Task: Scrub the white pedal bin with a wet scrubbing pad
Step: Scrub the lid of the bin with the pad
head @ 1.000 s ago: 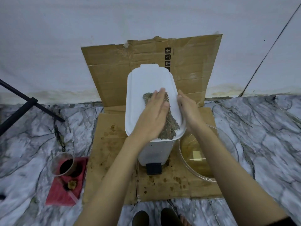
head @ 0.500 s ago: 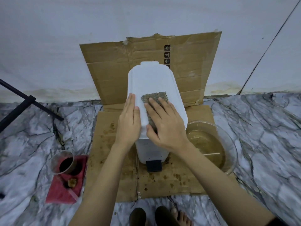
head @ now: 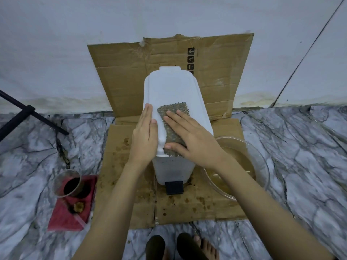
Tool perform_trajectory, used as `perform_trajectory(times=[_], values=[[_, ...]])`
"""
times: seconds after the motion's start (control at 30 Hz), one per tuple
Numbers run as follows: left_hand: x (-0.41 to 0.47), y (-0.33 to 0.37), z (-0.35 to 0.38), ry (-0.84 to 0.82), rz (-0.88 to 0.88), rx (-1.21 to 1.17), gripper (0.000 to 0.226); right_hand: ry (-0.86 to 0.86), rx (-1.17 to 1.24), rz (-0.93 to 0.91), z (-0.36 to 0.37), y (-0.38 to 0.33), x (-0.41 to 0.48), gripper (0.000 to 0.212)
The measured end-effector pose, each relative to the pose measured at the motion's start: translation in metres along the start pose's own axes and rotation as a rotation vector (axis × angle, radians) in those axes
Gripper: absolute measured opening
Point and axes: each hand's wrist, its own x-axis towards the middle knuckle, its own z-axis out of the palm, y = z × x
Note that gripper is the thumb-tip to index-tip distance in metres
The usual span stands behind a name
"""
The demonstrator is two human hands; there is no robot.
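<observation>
The white pedal bin (head: pixel 173 87) stands upright on a sheet of cardboard, its lid closed and its black pedal (head: pixel 174 187) facing me. A grey-green scrubbing pad (head: pixel 173 110) lies flat on the near half of the lid. My right hand (head: pixel 193 139) presses on the pad with straight, spread fingers and covers its lower part. My left hand (head: pixel 144 136) rests flat against the lid's left edge, fingers straight and together.
Stained cardboard (head: pixel 131 184) covers the marble floor and leans up the wall behind the bin. A glass bowl of murky water (head: pixel 259 162) sits right of the bin. Left are a cup of dark liquid (head: pixel 67 184) on a red cloth (head: pixel 63 218) and a black stand leg (head: pixel 28 113). My feet (head: pixel 180 246) are below.
One second ago my left hand pressed the pad and my right held the lid's right edge. The hands have swapped: my right hand now presses the pad, my left steadies the left edge.
</observation>
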Motion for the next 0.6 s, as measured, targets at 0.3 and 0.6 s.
perform_trajectory(times=[0.3, 0.6], values=[[-0.001, 0.003, 0.003, 0.030, -0.005, 0.021, 0.044, 0.147, 0.034, 0.105, 0.004, 0.013, -0.017, 0.068], [-0.002, 0.007, 0.000, 0.003, -0.005, 0.045, 0.045, 0.155, 0.015, 0.031, 0.005, 0.023, -0.020, 0.072]])
